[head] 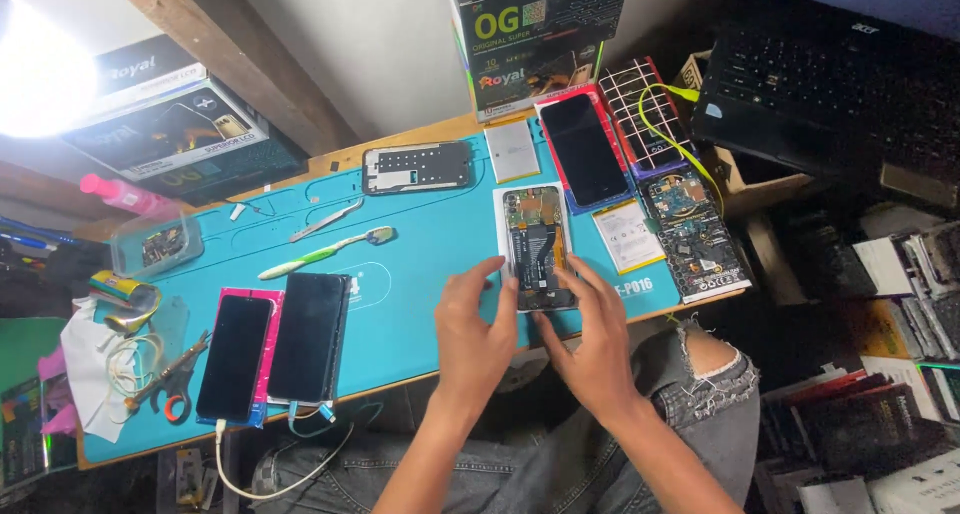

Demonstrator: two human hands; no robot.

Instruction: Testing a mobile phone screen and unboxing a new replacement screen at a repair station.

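Note:
An opened phone [537, 242] with its back removed lies on the blue work mat [420, 254], showing its circuit board and black battery. My left hand [472, 332] rests at the phone's lower left corner, fingertips touching its edge. My right hand [598, 342] touches the phone's lower right edge with fingers spread. Neither hand holds a tool.
A black back frame [417, 167], a grey plate [511, 151], tweezers [325, 220] and a green toothbrush [325, 253] lie on the mat. Two dark phones [272, 344] sit at the left on cables. Another phone [584, 148], circuit boards [692, 232], boxes [530, 34] and a laptop [830, 74] stand right and behind.

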